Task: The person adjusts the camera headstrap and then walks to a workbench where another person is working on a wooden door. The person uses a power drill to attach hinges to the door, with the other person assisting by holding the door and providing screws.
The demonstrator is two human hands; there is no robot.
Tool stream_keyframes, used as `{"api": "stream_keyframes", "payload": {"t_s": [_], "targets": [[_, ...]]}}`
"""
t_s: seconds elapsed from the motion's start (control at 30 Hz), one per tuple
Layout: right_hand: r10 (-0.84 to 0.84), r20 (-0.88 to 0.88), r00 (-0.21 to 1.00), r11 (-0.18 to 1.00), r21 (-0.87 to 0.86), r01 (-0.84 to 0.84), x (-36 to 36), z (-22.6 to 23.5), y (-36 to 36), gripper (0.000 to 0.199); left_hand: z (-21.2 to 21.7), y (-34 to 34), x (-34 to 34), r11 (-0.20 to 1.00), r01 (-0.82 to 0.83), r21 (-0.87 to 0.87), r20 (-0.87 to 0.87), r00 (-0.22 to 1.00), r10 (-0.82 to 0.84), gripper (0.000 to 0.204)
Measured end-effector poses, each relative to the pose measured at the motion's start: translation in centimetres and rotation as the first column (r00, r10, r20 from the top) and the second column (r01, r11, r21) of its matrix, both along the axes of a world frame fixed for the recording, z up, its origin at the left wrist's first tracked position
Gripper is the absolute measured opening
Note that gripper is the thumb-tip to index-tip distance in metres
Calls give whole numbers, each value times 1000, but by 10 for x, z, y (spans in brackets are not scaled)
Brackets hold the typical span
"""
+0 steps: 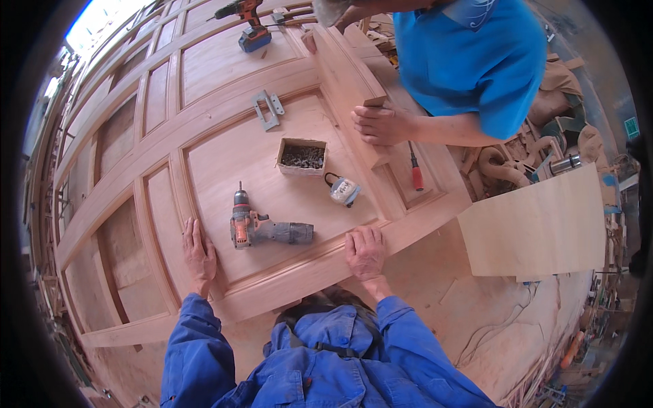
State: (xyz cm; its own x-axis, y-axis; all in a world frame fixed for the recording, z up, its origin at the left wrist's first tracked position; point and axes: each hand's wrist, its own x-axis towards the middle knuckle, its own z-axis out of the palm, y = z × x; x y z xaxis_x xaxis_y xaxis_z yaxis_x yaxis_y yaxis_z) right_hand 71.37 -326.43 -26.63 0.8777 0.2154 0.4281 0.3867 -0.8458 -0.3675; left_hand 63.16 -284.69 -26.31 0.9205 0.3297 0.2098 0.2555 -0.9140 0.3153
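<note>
A large panelled wooden door [272,289] lies flat in front of me. My left hand [198,255] rests on it with stretched fingers, holding nothing. My right hand [365,253] lies over the door's near edge rail, fingers slightly bent, with nothing visible in it. Between them lies a cordless drill [255,226], orange and grey, on its side. Beyond it stand a small open box of dark screws [302,157] and a tape measure [344,191] with a wrist loop. Metal hinge pieces [268,110] lie farther off.
Across from me a person in a blue shirt [462,61] holds a wooden board [350,75] set across the door. A red-handled screwdriver [416,173] lies at right; another drill [248,27] stands at the far side. A pale plywood sheet [537,228] and a thermos [564,164] are at right.
</note>
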Motion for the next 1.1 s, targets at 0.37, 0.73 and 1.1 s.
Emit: {"api": "stream_keyframes", "payload": {"t_s": [0.37, 0.73, 1.1], "targets": [[8, -18, 1000, 1000, -7, -8, 1, 1, 0, 12, -5, 4, 0, 1000, 3, -4, 16, 1000, -3, 54], [22, -16, 1000, 1000, 22, -21, 2, 5, 0, 12, 0, 1, 0, 1000, -9, -30, 7, 1000, 9, 55], [6, -30, 1000, 1000, -27, -7, -2, 6, -2, 11, 14, -7, 2, 994, -14, -108, -1, 1000, 14, 60]]}}
